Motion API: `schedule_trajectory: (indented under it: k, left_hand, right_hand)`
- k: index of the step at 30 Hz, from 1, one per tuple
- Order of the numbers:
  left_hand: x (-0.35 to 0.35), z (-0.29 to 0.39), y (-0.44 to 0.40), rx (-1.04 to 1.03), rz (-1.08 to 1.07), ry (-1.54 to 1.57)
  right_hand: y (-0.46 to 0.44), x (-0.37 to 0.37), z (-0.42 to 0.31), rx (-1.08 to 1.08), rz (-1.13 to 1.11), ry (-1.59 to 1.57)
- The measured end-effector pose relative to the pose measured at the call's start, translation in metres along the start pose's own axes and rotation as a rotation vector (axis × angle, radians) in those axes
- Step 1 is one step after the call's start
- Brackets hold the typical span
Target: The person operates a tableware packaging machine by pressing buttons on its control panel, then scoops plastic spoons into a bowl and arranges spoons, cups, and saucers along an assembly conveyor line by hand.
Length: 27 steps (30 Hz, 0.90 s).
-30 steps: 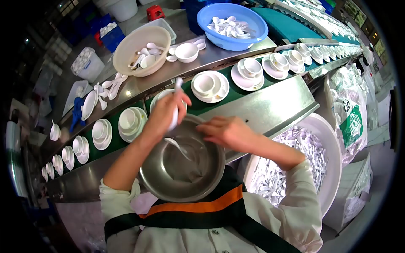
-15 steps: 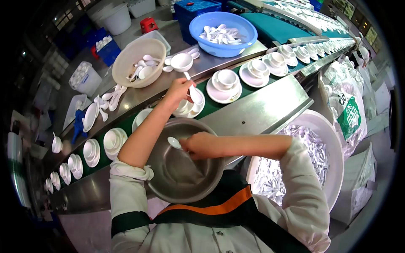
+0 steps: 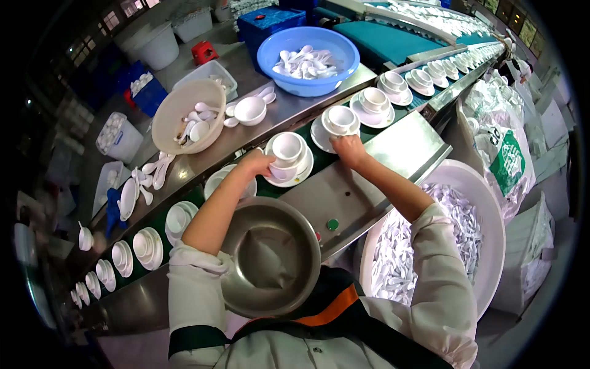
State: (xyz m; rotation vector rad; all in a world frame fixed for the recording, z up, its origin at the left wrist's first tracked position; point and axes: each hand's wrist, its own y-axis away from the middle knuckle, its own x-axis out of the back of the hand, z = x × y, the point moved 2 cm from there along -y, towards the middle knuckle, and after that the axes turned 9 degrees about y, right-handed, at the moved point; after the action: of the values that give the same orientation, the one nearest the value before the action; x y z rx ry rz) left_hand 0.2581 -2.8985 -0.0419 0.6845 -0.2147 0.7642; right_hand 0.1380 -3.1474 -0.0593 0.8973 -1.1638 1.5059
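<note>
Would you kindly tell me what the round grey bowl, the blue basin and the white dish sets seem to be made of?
Grey bowl: probably stainless steel, satin, judging by its soft metallic reflections.
Blue basin: likely plastic, given its even colour and slight sheen.
White dish sets: smooth and white, perhaps glazed ceramic, though melamine could look similar.

Stacked dishes (image 3: 373,99) are lining the green belt (image 3: 319,161).
Remotely, I am watching the left hand (image 3: 257,163) touching one set (image 3: 287,147), the right hand (image 3: 349,150) touching the next set (image 3: 341,119), and a metal basin (image 3: 264,258) sitting nearby.
</note>
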Motion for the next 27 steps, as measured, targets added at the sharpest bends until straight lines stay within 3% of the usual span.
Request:
schedule_trajectory:
  k: [2,4,6,8,9,10,11,12,13,15,17,20,22,24,25,26,27]
  left_hand:
    - [0.013,0.001,0.048,-0.101,0.107,-0.134]
    - [0.035,-0.026,0.098,-0.250,0.070,0.037]
    - [0.060,-0.041,0.153,-0.162,0.006,-0.048]
    - [0.067,-0.064,0.190,0.035,-0.168,0.077]
    - [0.067,-0.087,0.199,0.090,-0.273,0.116]
    - [0.065,-0.098,0.212,0.311,-0.267,0.100]
    - [0.043,-0.111,0.224,0.168,-0.326,0.577]
    - [0.043,-0.139,0.224,0.345,-0.390,0.600]
    - [0.033,-0.132,0.231,0.385,-0.360,0.496]
    - [0.001,-0.116,0.236,0.293,-0.266,0.465]
    - [-0.045,-0.078,0.245,0.080,-0.224,0.476]
    - [-0.133,-0.035,0.237,0.127,-0.155,0.258]
    - [-0.211,-0.006,0.209,-0.219,-0.263,0.244]
    - [-0.300,0.012,0.169,-0.203,-0.456,0.115]
    - [-0.343,0.019,0.150,-0.206,-0.497,0.064]
    - [-0.378,0.021,0.127,-0.278,-0.548,-0.012]
    - [-0.405,0.026,0.111,-0.396,-0.498,-0.162]
  right_hand:
    - [0.018,0.035,-0.010,-0.080,0.041,-0.174]
    - [0.056,0.072,-0.020,-0.082,0.124,-0.435]
    - [0.100,0.088,-0.036,-0.186,-0.039,-0.863]
    - [0.149,0.105,-0.065,-0.376,-0.290,-1.328]
    - [0.170,0.115,-0.088,-0.393,-0.224,-1.635]
    - [0.184,0.128,-0.107,-0.310,-0.211,-1.721]
    - [0.195,0.142,-0.127,-0.331,-0.255,-1.809]
    - [0.206,0.147,-0.145,-0.317,-0.222,-1.821]
    - [0.210,0.168,-0.150,-0.343,-0.258,-1.640]
    - [0.229,0.163,-0.151,-0.509,0.071,-1.440]
    - [0.260,0.159,-0.124,-0.743,0.013,-1.599]
    - [0.335,0.119,-0.095,-1.124,0.201,-1.526]
    - [0.396,0.096,-0.071,-1.315,0.292,-1.354]
    - [0.472,0.028,-0.065,-1.434,0.410,-1.254]
    - [0.509,0.007,-0.066,-1.590,0.307,-1.315]
    - [0.552,-0.025,-0.076,-1.685,0.009,-1.167]
    - [0.592,-0.053,-0.091,-1.724,-0.130,-1.047]
